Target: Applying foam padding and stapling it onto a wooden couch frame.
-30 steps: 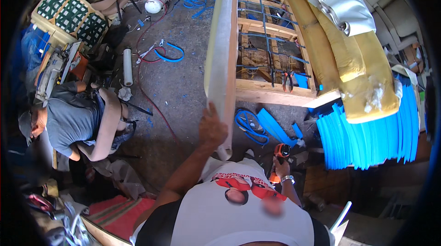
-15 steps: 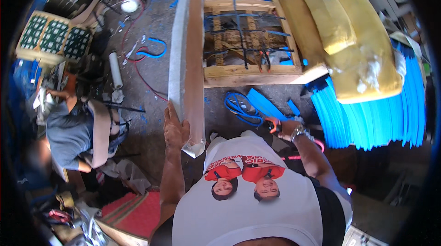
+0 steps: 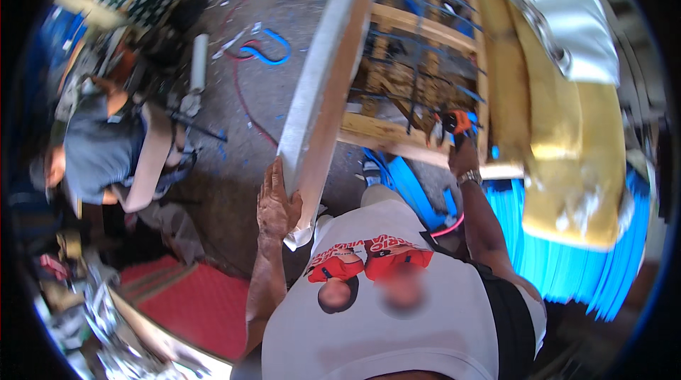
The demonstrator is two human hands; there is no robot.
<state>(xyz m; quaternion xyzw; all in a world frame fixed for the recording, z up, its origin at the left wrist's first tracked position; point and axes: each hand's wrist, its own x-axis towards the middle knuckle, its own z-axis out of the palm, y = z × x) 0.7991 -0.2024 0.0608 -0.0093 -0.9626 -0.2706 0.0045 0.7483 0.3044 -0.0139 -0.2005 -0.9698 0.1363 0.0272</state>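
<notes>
My left hand (image 3: 277, 204) lies with fingers outstretched along the near end of a long, narrow board (image 3: 312, 107), pale on its left side and brown on the right. The board slants away from me, beside a slatted wooden frame (image 3: 397, 140) laced with dark straps. Over the frame's near right corner, my right hand (image 3: 463, 156) grips what looks like an orange-and-black staple gun (image 3: 457, 122). Pliers (image 3: 435, 130) with dark jaws lie on the frame, close to the gun. A pink hose (image 3: 452, 227) curves below my right wrist.
At right hang yellow foam slabs (image 3: 572, 195) above a thick bundle of blue strips (image 3: 578, 273). Blue webbing (image 3: 415, 195) lies on the floor before me. Another person (image 3: 106, 142) sits at left, near a red panel (image 3: 198, 305). A thin red hose (image 3: 245, 100) crosses the floor.
My right hand has carried the staple gun forward and right, from above the floor to the frame's near corner. My left hand stays at the board's end. The whole view has turned leftward.
</notes>
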